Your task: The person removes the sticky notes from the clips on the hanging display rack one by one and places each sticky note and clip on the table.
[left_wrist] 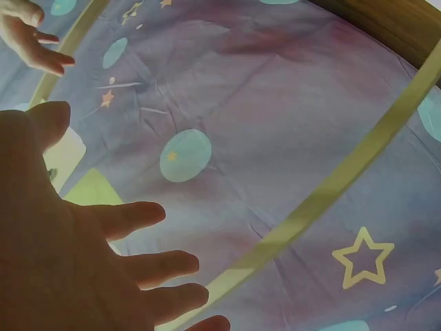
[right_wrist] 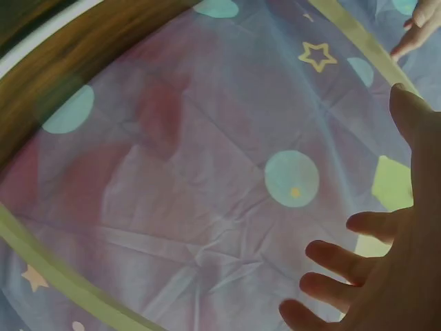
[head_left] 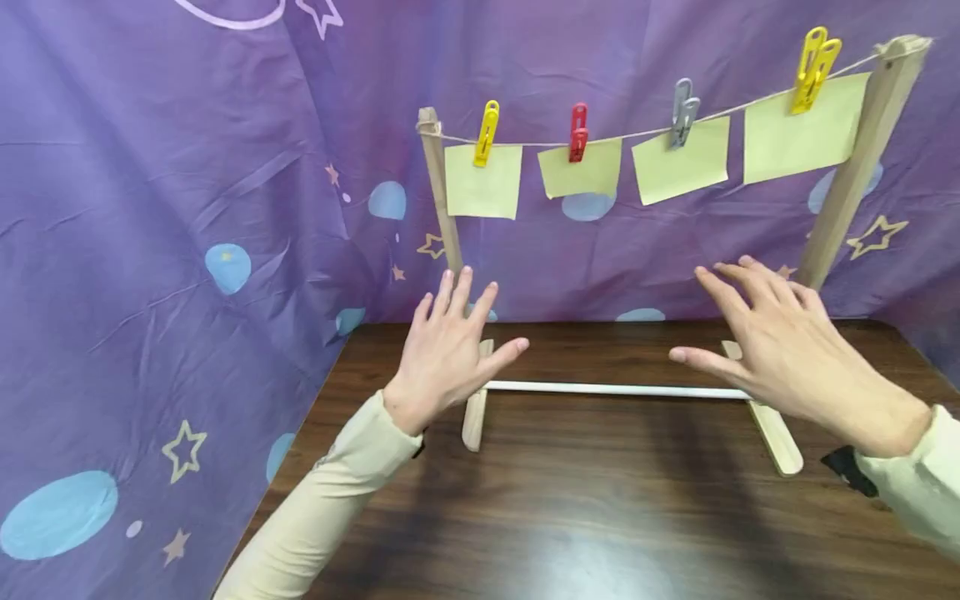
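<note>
Both hands are raised over the table with fingers spread and nothing in them. The left hand (head_left: pixel 442 358) is in front of the left wooden post (head_left: pixel 438 192); the right hand (head_left: pixel 787 350) is before the right post (head_left: pixel 862 167). Between the posts runs a string (head_left: pixel 637 133). Four pale yellow paper sheets hang from it: a left sheet (head_left: pixel 483 187), a second (head_left: pixel 581 171), a third (head_left: pixel 682 162) and a right one (head_left: pixel 795 133). Each has a clothespin: yellow (head_left: pixel 486 133), red (head_left: pixel 578 133), grey (head_left: pixel 684 112) and yellow (head_left: pixel 813 71).
A white rod (head_left: pixel 615 389) joins the stand's left wooden foot (head_left: pixel 474 417) and right foot (head_left: pixel 776 437) on the dark brown table (head_left: pixel 570 500). Behind and to the left hangs a purple cloth (head_left: pixel 225 167) with stars and blue spots.
</note>
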`<move>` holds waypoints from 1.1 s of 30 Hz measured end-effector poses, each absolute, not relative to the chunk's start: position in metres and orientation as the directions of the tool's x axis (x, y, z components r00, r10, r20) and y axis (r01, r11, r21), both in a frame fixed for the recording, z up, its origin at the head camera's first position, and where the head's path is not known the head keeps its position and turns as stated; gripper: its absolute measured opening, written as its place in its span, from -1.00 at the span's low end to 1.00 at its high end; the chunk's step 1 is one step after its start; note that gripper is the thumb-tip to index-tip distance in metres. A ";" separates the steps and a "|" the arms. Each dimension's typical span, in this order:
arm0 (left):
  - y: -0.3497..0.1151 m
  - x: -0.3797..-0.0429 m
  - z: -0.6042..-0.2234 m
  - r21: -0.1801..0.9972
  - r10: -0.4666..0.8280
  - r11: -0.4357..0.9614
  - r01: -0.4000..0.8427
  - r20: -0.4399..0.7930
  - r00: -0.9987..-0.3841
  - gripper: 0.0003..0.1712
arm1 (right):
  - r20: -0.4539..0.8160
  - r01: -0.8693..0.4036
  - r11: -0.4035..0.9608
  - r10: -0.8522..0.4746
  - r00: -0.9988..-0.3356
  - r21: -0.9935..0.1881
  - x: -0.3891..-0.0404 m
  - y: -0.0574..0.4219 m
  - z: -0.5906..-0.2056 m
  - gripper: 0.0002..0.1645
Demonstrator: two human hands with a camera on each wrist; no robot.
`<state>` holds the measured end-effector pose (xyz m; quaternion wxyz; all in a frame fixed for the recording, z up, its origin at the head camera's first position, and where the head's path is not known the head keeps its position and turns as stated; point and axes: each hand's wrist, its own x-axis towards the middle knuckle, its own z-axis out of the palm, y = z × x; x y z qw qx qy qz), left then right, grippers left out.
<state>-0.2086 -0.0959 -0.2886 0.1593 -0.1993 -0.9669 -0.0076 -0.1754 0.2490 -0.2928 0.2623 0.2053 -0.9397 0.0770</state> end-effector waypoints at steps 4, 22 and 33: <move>-0.101 -0.205 -0.288 -0.041 0.379 0.922 0.386 0.310 -0.872 -0.06 | 0.538 -0.472 0.881 -0.379 -0.753 -0.040 -0.176 0.248 -0.284 0.10; -0.124 -0.203 -0.280 0.403 0.232 0.749 0.526 0.583 -0.778 -0.51 | 0.761 -0.634 0.771 -0.448 -0.469 0.064 -0.172 0.218 -0.210 -0.06; -0.119 -0.222 -0.275 0.913 0.018 0.098 0.397 0.397 -0.918 -0.73 | 0.863 -0.793 0.546 -0.230 -0.450 -0.269 -0.179 0.167 -0.144 -0.60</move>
